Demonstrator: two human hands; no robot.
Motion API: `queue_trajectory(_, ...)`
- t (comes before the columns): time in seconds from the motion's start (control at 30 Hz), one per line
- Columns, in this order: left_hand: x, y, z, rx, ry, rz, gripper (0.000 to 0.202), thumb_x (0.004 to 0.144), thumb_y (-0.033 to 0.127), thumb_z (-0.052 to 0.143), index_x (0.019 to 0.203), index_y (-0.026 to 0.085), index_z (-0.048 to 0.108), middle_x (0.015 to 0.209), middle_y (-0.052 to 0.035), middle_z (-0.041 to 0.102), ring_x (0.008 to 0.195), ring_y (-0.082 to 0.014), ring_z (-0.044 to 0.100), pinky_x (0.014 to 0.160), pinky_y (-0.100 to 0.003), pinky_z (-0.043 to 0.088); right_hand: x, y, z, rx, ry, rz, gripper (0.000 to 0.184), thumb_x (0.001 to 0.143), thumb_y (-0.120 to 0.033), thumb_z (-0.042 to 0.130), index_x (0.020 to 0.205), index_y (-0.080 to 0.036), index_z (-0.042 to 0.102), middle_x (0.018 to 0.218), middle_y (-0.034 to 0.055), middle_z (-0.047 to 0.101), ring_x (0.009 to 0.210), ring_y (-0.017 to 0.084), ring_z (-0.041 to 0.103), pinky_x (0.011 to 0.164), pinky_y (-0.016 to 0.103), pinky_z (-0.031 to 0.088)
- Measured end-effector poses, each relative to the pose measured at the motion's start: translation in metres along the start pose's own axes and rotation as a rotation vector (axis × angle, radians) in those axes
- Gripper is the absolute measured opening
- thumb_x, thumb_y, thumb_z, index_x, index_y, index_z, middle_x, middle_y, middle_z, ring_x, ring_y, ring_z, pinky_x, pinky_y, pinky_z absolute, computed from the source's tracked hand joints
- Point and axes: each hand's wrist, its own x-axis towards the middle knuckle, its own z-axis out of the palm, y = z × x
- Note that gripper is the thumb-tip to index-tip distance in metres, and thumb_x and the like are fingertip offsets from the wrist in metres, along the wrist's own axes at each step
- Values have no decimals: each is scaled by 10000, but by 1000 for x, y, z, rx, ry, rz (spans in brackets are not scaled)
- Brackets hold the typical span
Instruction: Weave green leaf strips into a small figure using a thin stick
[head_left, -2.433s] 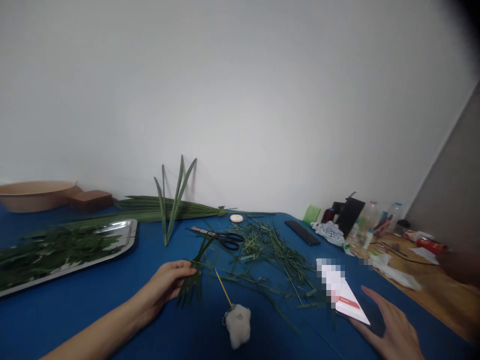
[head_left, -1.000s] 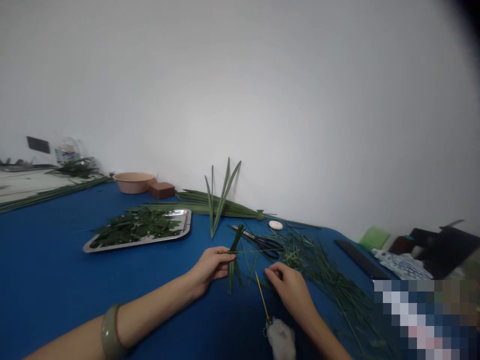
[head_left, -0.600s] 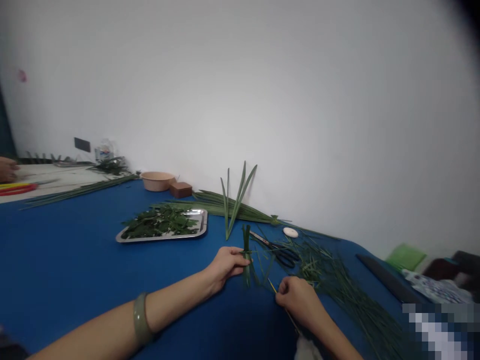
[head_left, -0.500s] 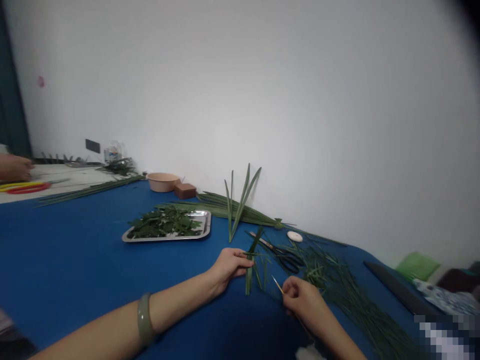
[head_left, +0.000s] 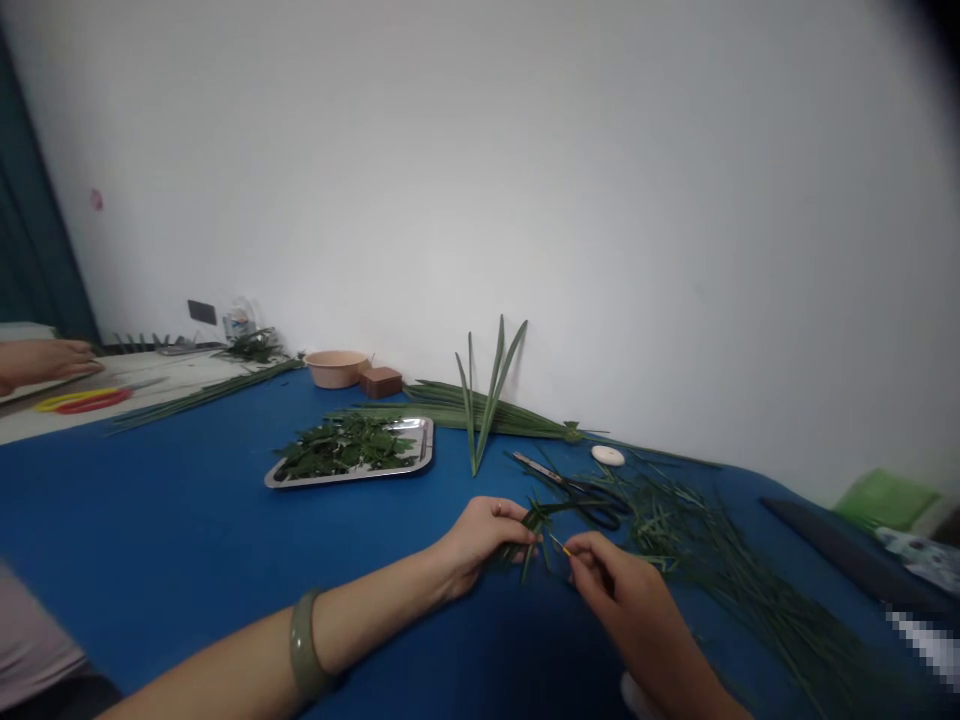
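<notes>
My left hand [head_left: 484, 540] pinches a small piece of folded green leaf strips [head_left: 535, 518], whose loose ends stick out on several sides. My right hand [head_left: 619, 580] is closed around a thin tool [head_left: 559, 546] with a fine metal tip and a yellow part near the fingers. Its tip lies at the right edge of the leaf piece; whether it enters the strips I cannot tell. Just behind both hands lie black-handled scissors [head_left: 551, 476]. Cut green strips [head_left: 656, 530] are scattered beyond my right hand.
A metal tray [head_left: 426, 450] of leafy sprigs stands on the blue table [head_left: 187, 530]. Behind it are a peach basin [head_left: 337, 370], a brown box [head_left: 381, 382] and long leaves [head_left: 450, 412]. A white oval object [head_left: 607, 456] lies right. Another person's hand [head_left: 49, 362] is far left, near red-and-yellow-handled scissors [head_left: 86, 401].
My hands have come closer together. The tool's tip has moved left and up to the leaf piece, which my left hand has turned. The whole view has shifted slightly.
</notes>
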Motion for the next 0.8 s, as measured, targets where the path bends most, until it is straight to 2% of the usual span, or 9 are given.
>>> queue_trajectory(0.07,1,-1,-1,17,3,19,129,520,139,622,637,96,591,554,-31,563,438,-61,448,437,-180,316,1,2,2,-48,37,-17,189,783,-272,366,784,-223,549,646,0,621,604,153,573,540,233,397)
queue_trajectory(0.23,0,-4,1,48,15,27,133,511,131,629,635,94,598,519,-14,538,434,-59,425,447,-189,304,0,4,8,-78,97,-83,252,784,-248,375,916,-232,588,922,23,637,837,176,574,732,286,418)
queue_trajectory(0.43,-4,-3,4,70,3,27,121,528,177,637,595,100,571,478,3,520,423,-58,423,440,-182,287,-2,4,11,-128,119,-107,268,788,-222,380,942,-260,596,804,7,646,762,151,589,713,262,435)
queue_trajectory(0.67,-3,-4,6,70,11,19,206,447,154,682,615,109,572,493,7,540,437,-69,445,451,-189,298,-2,9,13,-169,144,-118,266,787,-236,395,965,-305,581,810,-18,643,731,138,594,667,246,439)
queue_trajectory(0.8,-3,-4,7,77,33,21,180,457,166,677,589,105,570,468,12,530,421,-64,427,445,-192,289,-3,9,14,-196,160,-106,256,782,-236,408,941,-315,592,779,-28,644,708,128,599,646,224,434)
